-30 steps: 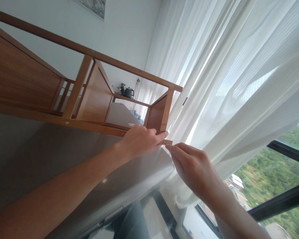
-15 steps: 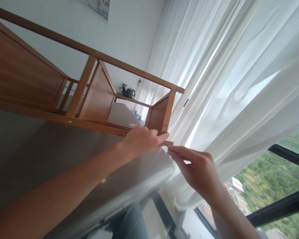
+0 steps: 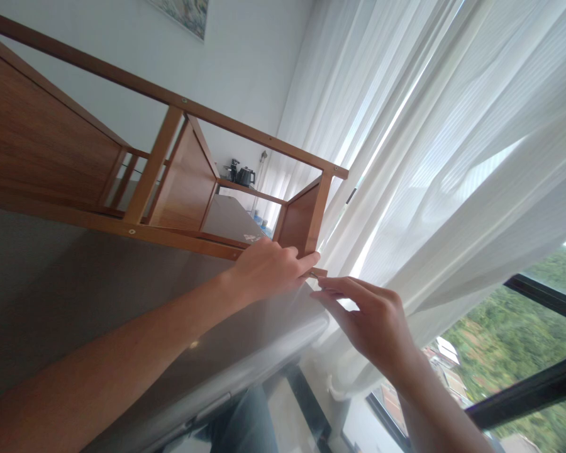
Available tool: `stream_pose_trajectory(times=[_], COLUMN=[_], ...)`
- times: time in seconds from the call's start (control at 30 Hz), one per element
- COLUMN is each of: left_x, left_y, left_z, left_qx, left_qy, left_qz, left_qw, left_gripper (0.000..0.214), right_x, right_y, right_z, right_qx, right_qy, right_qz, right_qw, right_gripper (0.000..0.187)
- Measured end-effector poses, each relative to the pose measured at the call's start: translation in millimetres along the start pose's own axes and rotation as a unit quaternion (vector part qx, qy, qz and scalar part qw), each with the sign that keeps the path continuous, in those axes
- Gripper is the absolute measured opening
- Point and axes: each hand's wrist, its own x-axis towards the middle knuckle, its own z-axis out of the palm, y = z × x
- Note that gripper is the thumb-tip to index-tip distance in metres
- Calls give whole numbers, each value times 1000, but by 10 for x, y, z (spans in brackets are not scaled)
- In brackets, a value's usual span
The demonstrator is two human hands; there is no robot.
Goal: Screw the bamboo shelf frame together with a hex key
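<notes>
A brown wooden shelf rack (image 3: 245,134) lies on its side, its lower rail resting along a grey surface. My left hand (image 3: 268,267) is closed around that rail near its right end, index finger stretched towards the corner post. Just beyond it, a small metal screw (image 3: 314,275) sticks out of the rail's tip. My right hand (image 3: 368,314) has its index finger and thumb at the outer end of the screw, the thumb a little lower than the index finger. The fingers partly hide the screw. Screw heads show along the rack's upper rail.
White curtains (image 3: 405,157) hang close beyond the rack's right end. A window with a dark frame (image 3: 542,296) is at the right. The grey tabletop (image 3: 245,340) ends at a rounded edge above my leg (image 3: 248,421). A black kettle (image 3: 246,177) stands in the background.
My right thumb has shifted slightly down and left, away from the index fingertip, at the screw. My left hand and the rack stay in place.
</notes>
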Motion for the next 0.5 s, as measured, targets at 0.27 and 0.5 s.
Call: stream_pose_trajectory(times=[0.27,0.5], left_x=[6,14], left_y=[18,23], left_z=[-15,-35], left_qx=[-9,-12], left_qy=[-11,-36], left_qz=[-9,-8], left_qw=[1000,999], left_gripper=[29,33], right_x=[97,79], right_y=[-44,-29], right_z=[44,88], right_qx=[15,44], right_qy=[37,49], right_qz=[6,40], right_qw=[999,997], right_gripper=[3,4])
